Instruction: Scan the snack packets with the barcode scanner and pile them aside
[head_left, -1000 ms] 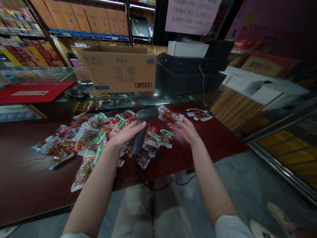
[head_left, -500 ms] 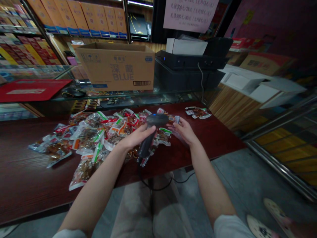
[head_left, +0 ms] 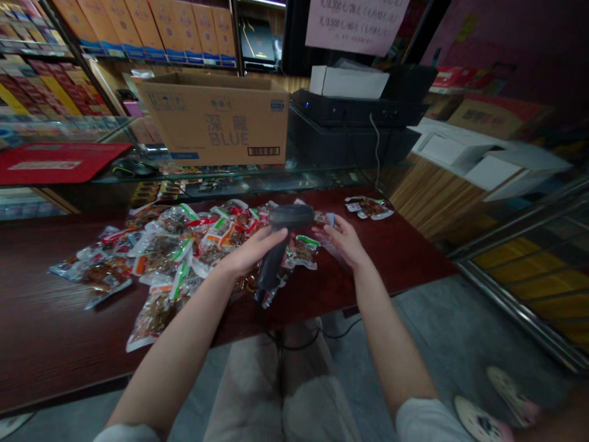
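Note:
My left hand [head_left: 259, 247] is wrapped round the handle of a black barcode scanner [head_left: 275, 261], its head turned toward my right hand. A cord hangs from the handle's lower end. Between the fingers of my right hand [head_left: 344, 239] is a small snack packet [head_left: 323, 218], held just in front of the scanner head, which partly covers it. A heap of clear snack packets [head_left: 165, 248] with red, green and orange edges spreads over the dark table to the left and beneath the scanner. Apart from the heap, a few packets [head_left: 369, 207] lie at the right.
Behind the dark red table [head_left: 41, 331] stands a glass counter with an open cardboard box [head_left: 216, 126], a computer mouse [head_left: 134, 168] and a red mat [head_left: 55, 162]. Black equipment [head_left: 359, 113] with a white box on top is at the back right. A metal rack [head_left: 524, 307] borders the right.
The blue light on top of the scanner no longer shows, and the scanner's head has tipped slightly. Both hands keep nearly the same place and grip.

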A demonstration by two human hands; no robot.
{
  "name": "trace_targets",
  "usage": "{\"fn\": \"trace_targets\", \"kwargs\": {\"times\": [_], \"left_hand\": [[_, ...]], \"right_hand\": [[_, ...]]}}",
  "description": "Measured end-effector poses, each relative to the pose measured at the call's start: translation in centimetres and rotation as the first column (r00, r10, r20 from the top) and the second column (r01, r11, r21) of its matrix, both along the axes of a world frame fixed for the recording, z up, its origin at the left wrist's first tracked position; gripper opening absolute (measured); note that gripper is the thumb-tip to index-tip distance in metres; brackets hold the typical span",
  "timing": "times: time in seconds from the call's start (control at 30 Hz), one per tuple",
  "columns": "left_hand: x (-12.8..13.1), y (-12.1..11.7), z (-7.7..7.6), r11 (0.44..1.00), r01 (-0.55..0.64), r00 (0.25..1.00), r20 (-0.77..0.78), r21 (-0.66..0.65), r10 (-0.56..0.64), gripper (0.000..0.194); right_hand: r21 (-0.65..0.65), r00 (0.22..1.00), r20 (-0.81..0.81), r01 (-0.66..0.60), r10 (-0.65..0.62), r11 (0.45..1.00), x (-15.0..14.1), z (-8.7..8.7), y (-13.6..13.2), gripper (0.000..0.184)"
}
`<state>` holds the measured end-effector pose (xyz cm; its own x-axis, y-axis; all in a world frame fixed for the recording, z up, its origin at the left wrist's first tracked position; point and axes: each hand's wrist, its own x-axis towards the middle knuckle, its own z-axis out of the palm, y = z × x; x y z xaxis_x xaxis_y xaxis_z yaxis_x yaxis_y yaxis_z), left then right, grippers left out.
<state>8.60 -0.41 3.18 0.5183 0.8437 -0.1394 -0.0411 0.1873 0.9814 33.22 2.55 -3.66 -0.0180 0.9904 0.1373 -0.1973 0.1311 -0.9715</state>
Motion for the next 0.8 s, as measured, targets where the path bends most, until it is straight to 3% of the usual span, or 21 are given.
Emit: {"fn": "trace_targets", "kwargs": {"times": [0.1, 0.2, 0.27, 0.33, 0.4, 0.53, 0.7, 0.8], "left_hand": [[0.0, 0.0, 0.2, 0.999, -0.038, 0.998, 0.056, -0.036, 0.04, 0.062], [0.0, 0.0, 0.4, 0.995, -0.072, 0.994, 0.08, -0.069, 0.078, 0.064], [-0.1, 0.1, 0.6, 0.993, -0.093, 0.991, 0.088, -0.079, 0.1, 0.061], [-0.2, 0.2, 0.7, 0.991, -0.112, 0.989, 0.083, -0.079, 0.119, 0.057], [-0.3, 0.3, 0.7, 0.989, -0.13, 0.988, 0.077, -0.074, 0.135, 0.055], [-0.6, 0.5, 0.8, 0.988, -0.144, 0.987, 0.056, -0.063, 0.148, 0.054], [-1.4, 1.0, 0.7, 0.987, -0.159, 0.987, 0.014, -0.037, 0.159, 0.05], [-2.0, 1.3, 0.8, 0.987, -0.158, 0.987, 0.004, -0.033, 0.158, 0.046]], "right_hand": [[0.071, 0.99, 0.038, 0.135, -0.137, 0.988, 0.7, -0.6, 1.0, 0.027], [0.195, 0.922, 0.147, 0.329, -0.359, 0.924, 2.4, -0.8, 2.2, 0.023], [0.305, 0.815, 0.291, 0.418, -0.502, 0.856, 4.1, -0.6, 2.8, 0.024], [0.433, 0.657, 0.394, 0.485, -0.643, 0.76, 6.0, -0.3, 3.0, 0.026], [0.528, 0.56, 0.462, 0.45, -0.688, 0.721, 7.8, -0.1, 2.9, 0.028], [0.578, 0.476, 0.586, 0.322, -0.655, 0.75, 10.2, -1.1, 2.5, 0.034], [0.478, 0.356, 0.77, 0.227, -0.53, 0.848, 11.4, -3.6, 2.8, 0.039], [0.446, 0.29, 0.816, 0.232, -0.499, 0.864, 11.5, -4.4, 2.8, 0.044]]}}
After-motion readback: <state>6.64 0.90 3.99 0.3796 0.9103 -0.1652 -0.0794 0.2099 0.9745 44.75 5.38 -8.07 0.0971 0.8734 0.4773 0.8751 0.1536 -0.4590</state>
